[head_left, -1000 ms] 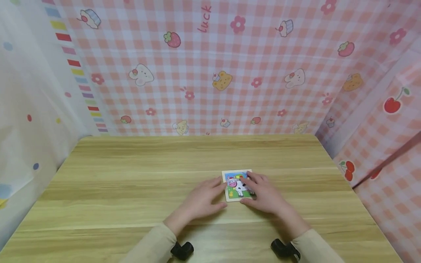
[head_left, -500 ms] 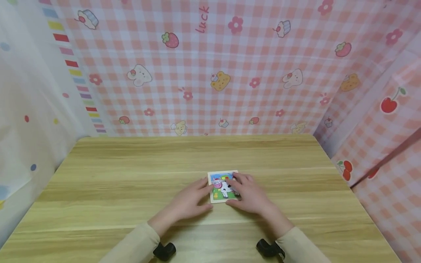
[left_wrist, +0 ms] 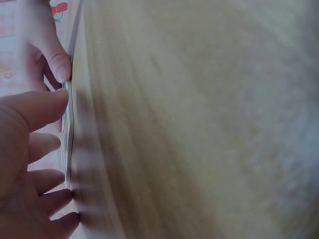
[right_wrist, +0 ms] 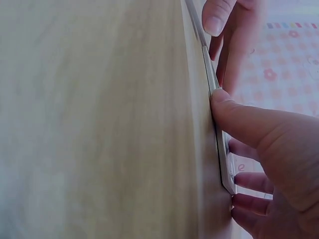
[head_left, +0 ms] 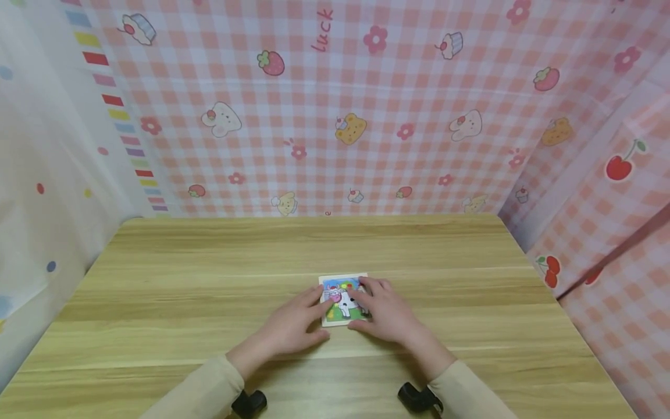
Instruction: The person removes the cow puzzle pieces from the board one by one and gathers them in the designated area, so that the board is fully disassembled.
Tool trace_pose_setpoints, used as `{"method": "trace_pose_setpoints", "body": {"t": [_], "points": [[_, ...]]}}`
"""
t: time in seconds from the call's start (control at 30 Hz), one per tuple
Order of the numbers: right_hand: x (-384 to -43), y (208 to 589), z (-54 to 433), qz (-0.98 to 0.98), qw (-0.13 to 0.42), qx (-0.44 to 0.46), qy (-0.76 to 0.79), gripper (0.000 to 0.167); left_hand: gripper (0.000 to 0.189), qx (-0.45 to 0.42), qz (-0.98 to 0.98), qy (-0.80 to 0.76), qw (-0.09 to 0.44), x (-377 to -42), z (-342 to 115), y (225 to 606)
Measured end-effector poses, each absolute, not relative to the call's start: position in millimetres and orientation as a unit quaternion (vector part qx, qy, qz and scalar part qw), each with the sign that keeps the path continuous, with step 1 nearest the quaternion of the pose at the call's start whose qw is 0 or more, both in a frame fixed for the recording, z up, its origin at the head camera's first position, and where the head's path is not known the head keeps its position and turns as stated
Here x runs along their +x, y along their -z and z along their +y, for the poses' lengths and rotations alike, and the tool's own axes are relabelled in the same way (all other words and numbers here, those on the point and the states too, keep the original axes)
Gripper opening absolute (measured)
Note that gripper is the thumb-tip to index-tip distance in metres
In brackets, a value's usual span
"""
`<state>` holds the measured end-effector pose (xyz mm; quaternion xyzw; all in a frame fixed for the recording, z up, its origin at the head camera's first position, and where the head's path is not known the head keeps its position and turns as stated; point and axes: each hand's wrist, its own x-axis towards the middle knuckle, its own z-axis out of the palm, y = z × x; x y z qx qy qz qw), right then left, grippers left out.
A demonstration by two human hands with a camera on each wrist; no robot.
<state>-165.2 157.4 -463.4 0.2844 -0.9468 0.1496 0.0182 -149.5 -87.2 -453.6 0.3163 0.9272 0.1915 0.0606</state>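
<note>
A small square cow puzzle with a pale frame lies flat on the wooden table. My left hand is at its left side, fingers relaxed and spread; one fingertip overlaps the picture in the head view. My right hand holds the right side: the thumb lies along the near edge and the fingers reach over the picture and the far right corner. Seen from the right wrist, the puzzle's thin side runs beneath the right thumb. Parts of the picture are hidden by fingers.
The wooden table has a back edge against a pink checked curtain. Pale dotted cloth hangs at the left and more checked cloth at the right. A black wrist device sits under each sleeve.
The cow puzzle has slid left across the table with both hands staying at its sides. The view itself has shifted slightly.
</note>
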Motion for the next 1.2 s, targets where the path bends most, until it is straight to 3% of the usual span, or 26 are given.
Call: {"method": "trace_pose_setpoints", "body": {"t": [1.2], "points": [[-164.2,465.2,147.5,-0.943,0.018,0.29,-0.159,0.07,0.042,0.218,0.941,-0.259,-0.006,-141.7,-89.6,473.3]]}}
